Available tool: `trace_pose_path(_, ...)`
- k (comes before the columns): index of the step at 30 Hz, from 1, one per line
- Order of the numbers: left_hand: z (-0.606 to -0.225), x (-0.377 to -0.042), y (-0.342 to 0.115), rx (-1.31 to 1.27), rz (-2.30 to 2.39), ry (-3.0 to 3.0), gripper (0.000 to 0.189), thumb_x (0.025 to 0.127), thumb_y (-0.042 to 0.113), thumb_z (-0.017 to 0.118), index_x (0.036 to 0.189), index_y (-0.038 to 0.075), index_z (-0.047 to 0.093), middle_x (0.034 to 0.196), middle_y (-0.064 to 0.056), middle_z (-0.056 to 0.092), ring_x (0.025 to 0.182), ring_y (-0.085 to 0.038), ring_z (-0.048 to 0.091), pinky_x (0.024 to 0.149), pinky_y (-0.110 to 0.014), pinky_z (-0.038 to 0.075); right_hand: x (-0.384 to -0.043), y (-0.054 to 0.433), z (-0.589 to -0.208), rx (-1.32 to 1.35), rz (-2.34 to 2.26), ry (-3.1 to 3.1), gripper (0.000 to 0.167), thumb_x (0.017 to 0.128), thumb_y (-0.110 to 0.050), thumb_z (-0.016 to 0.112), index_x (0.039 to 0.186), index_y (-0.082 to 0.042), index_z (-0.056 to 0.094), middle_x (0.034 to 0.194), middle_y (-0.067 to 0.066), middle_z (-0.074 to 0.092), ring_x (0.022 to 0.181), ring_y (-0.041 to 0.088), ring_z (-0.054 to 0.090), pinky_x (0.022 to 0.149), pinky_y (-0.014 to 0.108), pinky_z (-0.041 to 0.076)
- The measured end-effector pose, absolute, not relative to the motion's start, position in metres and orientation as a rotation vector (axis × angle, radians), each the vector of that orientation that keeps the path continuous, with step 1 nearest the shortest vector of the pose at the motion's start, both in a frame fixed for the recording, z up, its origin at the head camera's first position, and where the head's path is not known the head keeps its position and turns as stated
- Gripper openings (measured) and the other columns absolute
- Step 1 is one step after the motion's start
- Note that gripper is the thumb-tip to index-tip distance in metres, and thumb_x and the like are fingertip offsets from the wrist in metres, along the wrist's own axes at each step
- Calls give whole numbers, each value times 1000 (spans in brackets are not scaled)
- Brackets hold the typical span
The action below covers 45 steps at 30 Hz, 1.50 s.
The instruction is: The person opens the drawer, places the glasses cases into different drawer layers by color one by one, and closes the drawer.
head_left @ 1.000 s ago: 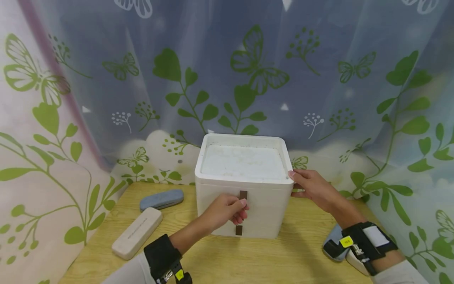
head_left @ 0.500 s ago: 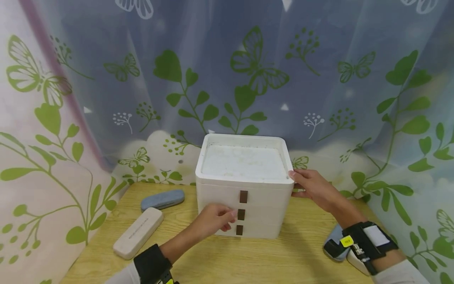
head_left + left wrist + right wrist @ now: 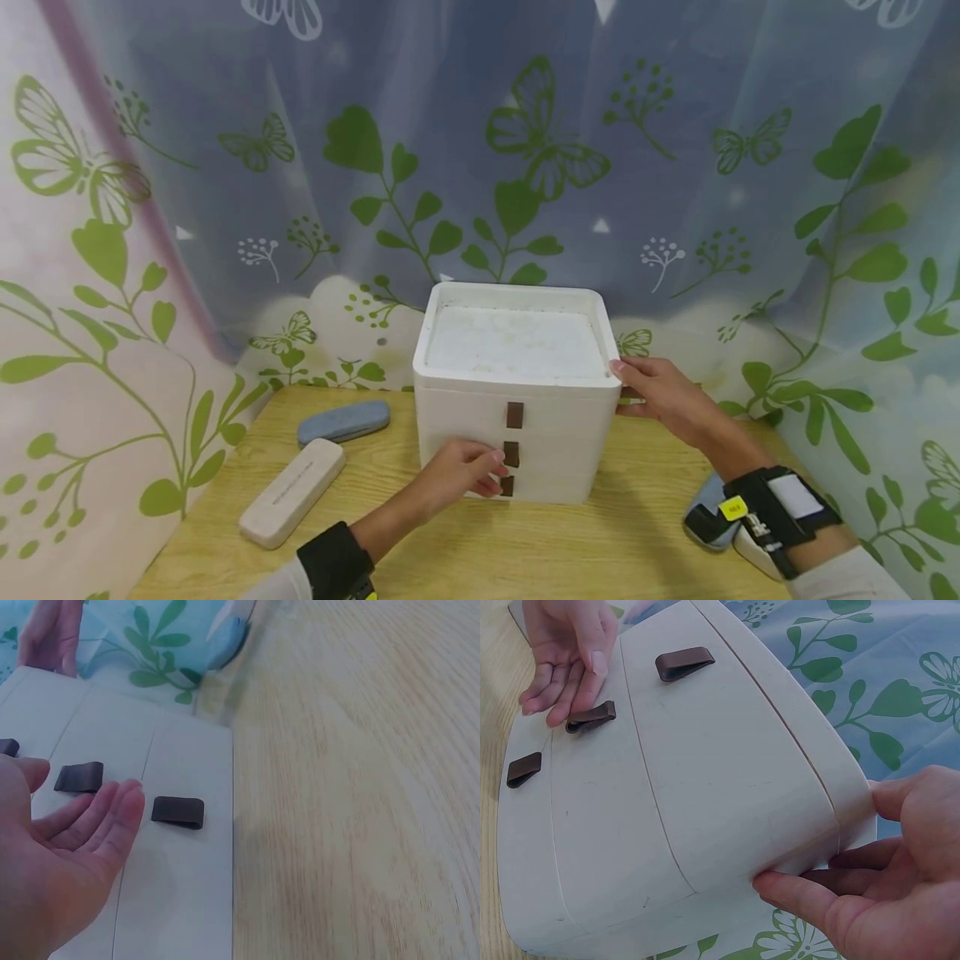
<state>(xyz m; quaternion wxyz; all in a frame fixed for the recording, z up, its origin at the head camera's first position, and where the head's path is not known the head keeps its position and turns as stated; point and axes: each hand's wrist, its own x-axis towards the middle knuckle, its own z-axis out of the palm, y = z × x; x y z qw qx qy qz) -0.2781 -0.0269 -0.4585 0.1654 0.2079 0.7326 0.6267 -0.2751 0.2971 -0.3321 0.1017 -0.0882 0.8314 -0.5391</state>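
Note:
A white storage box with three drawers (image 3: 558, 446) stands on the wooden table, its drawers flush with the front. Each drawer front carries a brown loop pull. My left hand (image 3: 459, 471) is in front of the box, its fingertips right at the middle pull (image 3: 81, 778). Its fingers are nearly straight and the thumb stands apart from them. The top pull (image 3: 684, 663) and the bottom pull (image 3: 178, 811) are uncovered in the wrist views. My right hand (image 3: 663, 400) holds the box's right front corner, thumb at the top rim and fingers along the side.
Left of the box, a blue glasses case (image 3: 343, 422) and a beige case (image 3: 292, 492) lie on the wooden table (image 3: 510, 550). Another blue case (image 3: 708, 517) and a white one lie partly hidden under my right wrist. A patterned curtain (image 3: 420, 167) hangs behind the box.
My left hand has moved down from over the top and middle pulls to the middle pull, its fingers opening out. The right hand has stayed on the corner.

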Motion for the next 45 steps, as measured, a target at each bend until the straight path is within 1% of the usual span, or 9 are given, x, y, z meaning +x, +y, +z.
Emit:
trace_pose_path(4,-459,-277,-23,538,1805,2050,41,105,27,60,114,-12,70,103,-23,75,80,-18,74,79,-37,65,-275,297,-333,-264,-1587,2456,70,112,-41,42,161,7,25,160,33,38,146,49,44,111,49,51)
trace_pose_path(9,-458,-275,-19,501,1823,2030,41,105,29,60,110,-11,68,95,-17,74,77,-17,74,77,-38,65,-276,297,-333,-258,-1591,2459,70,113,-41,42,161,6,24,160,33,37,145,49,45,111,48,52)
trace_pose_path(14,-457,-275,-15,479,1814,2053,43,106,30,59,98,-11,69,86,-10,72,72,-14,72,72,-35,65,-276,297,-333,-249,-1591,2460,70,112,-40,42,162,5,23,161,32,36,146,49,44,111,47,52)
trace_pose_path(16,-457,-276,-14,478,1805,2061,42,106,28,59,96,-11,69,83,-8,71,71,-13,72,71,-33,65,-276,297,-333,-248,-1590,2458,70,113,-40,42,162,5,23,161,32,36,146,49,44,111,47,52)
trace_pose_path(20,-456,-278,-13,500,1785,2062,37,106,21,59,98,-12,70,80,-4,68,69,-11,70,70,-31,64,-275,296,-332,-251,-1594,2458,69,113,-39,42,161,6,24,161,32,37,145,48,45,110,46,52)
trace_pose_path(26,-454,-279,-16,575,1733,2067,36,106,16,57,100,-18,67,79,-2,67,69,-10,66,71,-28,62,-275,296,-332,-260,-1591,2463,68,113,-39,41,161,6,25,160,32,37,144,48,46,111,48,52)
trace_pose_path(30,-454,-278,-18,583,1728,2058,35,105,15,58,99,-19,67,77,0,66,69,-9,64,69,-26,60,-276,296,-332,-255,-1588,2466,68,113,-39,41,161,6,25,160,33,38,143,47,48,110,47,53)
trace_pose_path(40,-452,-264,-23,626,1671,2040,36,105,19,60,96,-16,67,75,2,65,68,-8,63,68,-24,58,-277,296,-332,-247,-1585,2455,68,113,-38,42,161,7,24,160,33,37,142,47,49,110,48,53)
trace_pose_path(45,-452,-258,-25,634,1641,2058,37,104,20,61,94,-14,69,75,2,66,68,-9,64,67,-24,58,-278,296,-331,-242,-1607,2436,67,113,-36,43,160,8,25,158,34,39,136,42,56,107,47,55)
